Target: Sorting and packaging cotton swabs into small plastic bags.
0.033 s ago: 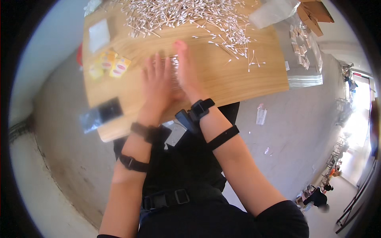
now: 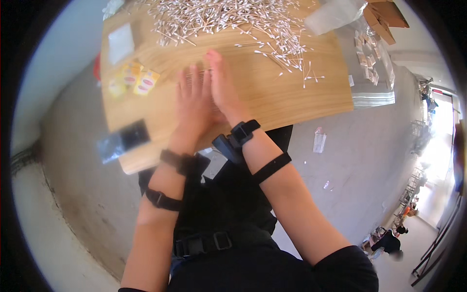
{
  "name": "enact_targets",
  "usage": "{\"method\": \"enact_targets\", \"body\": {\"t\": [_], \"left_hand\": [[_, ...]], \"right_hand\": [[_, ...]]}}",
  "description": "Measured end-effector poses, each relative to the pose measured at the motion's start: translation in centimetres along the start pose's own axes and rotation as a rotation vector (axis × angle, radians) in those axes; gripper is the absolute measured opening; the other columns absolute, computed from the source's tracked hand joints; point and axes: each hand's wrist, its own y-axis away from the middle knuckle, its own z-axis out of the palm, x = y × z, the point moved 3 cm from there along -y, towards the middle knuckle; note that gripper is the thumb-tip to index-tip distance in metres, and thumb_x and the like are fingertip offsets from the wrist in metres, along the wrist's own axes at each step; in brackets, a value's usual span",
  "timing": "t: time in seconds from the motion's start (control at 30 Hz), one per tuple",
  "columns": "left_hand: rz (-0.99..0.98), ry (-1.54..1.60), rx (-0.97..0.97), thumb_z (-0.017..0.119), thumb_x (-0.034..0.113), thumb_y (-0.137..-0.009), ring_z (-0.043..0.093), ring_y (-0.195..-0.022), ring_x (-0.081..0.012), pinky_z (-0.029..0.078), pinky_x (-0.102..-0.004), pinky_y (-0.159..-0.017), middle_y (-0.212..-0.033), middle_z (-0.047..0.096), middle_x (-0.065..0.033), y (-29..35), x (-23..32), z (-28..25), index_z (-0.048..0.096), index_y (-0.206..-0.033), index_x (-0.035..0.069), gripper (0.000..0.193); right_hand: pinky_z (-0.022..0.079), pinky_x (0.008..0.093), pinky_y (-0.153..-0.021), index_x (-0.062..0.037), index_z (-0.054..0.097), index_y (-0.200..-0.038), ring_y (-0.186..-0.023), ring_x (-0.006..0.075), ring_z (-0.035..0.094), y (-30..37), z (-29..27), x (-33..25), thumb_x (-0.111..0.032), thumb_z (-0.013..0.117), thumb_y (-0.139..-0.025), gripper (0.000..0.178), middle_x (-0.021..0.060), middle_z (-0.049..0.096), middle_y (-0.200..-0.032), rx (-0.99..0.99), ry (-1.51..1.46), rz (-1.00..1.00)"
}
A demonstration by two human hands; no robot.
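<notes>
Fingers stretched and somewhat spread, my left hand (image 2: pixel 194 104) lies flat over a small row of cotton swabs (image 2: pixel 201 77) on the wooden table. Only slivers of their thin sticks show between and beside the fingers. My right hand (image 2: pixel 224 90) stands on its edge right against the left hand's index-finger side, its fingers extended. The palms' undersides and most of the row are hidden. Beyond both hands spreads a big loose heap of cotton swabs (image 2: pixel 219 17), with stray ones trailing to the right.
Yellow-and-white printed cards (image 2: pixel 146 82) and a white pack (image 2: pixel 121 44) lie on the left of the wooden table (image 2: pixel 292 97). A dark, shiny flat packet (image 2: pixel 129 138) overhangs its near left edge. At the far right are clear plastic bags (image 2: pixel 335 19) and an open cardboard box (image 2: pixel 384 19).
My right hand has shifted left, closing against my left hand. The swab row that showed in the gap between them is now mostly covered. The left hand has hardly moved.
</notes>
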Motion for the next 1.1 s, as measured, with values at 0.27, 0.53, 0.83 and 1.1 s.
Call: {"method": "enact_targets", "body": {"t": [0.27,0.53,0.83,1.1], "left_hand": [[-0.014,0.034,0.211,0.081,0.059,-0.05,0.016,-0.142,-0.035,0.02,-0.0529,-0.112,-0.152,0.021,-0.0203,0.8,0.8,-0.4,0.029,-0.142,-0.002,0.122],[-0.001,0.003,0.181,0.075,0.064,-0.058,0.014,-0.144,-0.0295,0.017,-0.0481,-0.114,-0.153,0.019,-0.0184,2.4,0.2,1.0,0.025,-0.144,-0.002,0.12],[0.056,0.03,0.216,0.068,0.069,-0.063,0.014,-0.143,-0.0318,0.016,-0.0456,-0.114,-0.152,0.019,-0.0212,2.7,0.6,1.0,0.024,-0.144,-0.005,0.117],[0.034,0.025,0.191,0.065,0.07,-0.065,0.012,-0.144,-0.0312,0.014,-0.045,-0.115,-0.153,0.018,-0.0207,2.7,0.3,1.3,0.022,-0.145,-0.005,0.118]], "right_hand": [[0.038,0.0309,-0.099,-0.0018,0.046,-0.127,-0.115,0.0184,0.049,0.0,-3.1,2.8,-0.028,0.037,-0.101,0.038,0.0112,0.053,-0.121,0.192,-0.333,-0.023],[0.05,0.0287,-0.067,-0.0048,0.065,-0.096,-0.075,0.0161,0.06,4.9,-4.1,-1.6,-0.007,0.067,-0.081,0.016,0.0072,0.055,-0.086,-0.068,0.436,-0.031],[0.051,0.0312,-0.065,-0.0029,0.063,-0.083,-0.07,0.0208,0.062,2.4,-5.3,-1.3,-0.009,0.071,-0.076,0.012,0.01,0.055,-0.081,-0.407,0.484,-0.007],[0.05,0.0335,-0.062,-0.0043,0.063,-0.077,-0.067,0.0228,0.06,1.8,-5.9,-1.5,-0.008,0.07,-0.072,0.01,0.0098,0.055,-0.074,-0.521,0.327,-0.054]]}}
